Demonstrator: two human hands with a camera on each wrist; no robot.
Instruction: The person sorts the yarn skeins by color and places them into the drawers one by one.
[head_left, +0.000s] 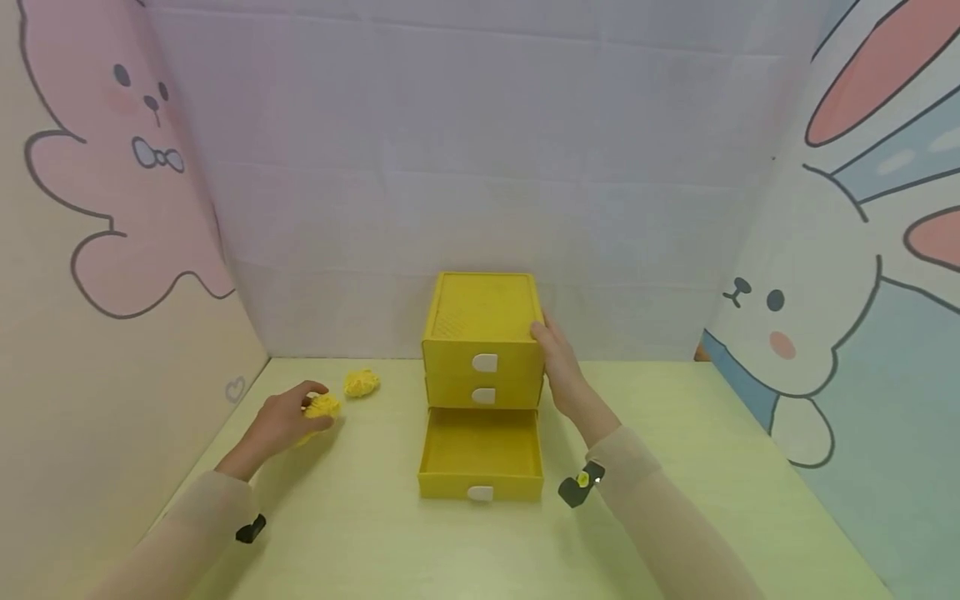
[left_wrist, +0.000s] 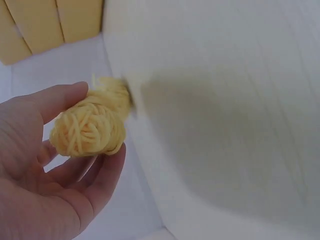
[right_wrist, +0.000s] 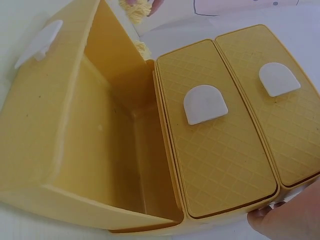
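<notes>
My left hand (head_left: 281,418) pinches a small bundle of yellow yarn (left_wrist: 87,131) between thumb and fingers, just over the tabletop. A second yellow yarn bundle (head_left: 362,383) lies on the table beyond it; in the left wrist view it shows partly behind the held one. A yellow drawer cabinet (head_left: 486,305) stands in the middle of the table. Its bottom drawer (head_left: 481,487) is pulled out, with a bare inside, while the two upper drawers are closed. Against the cabinet's right side rests my right hand (head_left: 564,371), its thumb at the top front corner.
White tab handles (right_wrist: 205,104) stick out from the drawer fronts. A white cloth wall (head_left: 480,167) rises behind the cabinet. Side panels carry a pink bear drawing (head_left: 90,167) on the left and a rabbit drawing (head_left: 810,333) on the right.
</notes>
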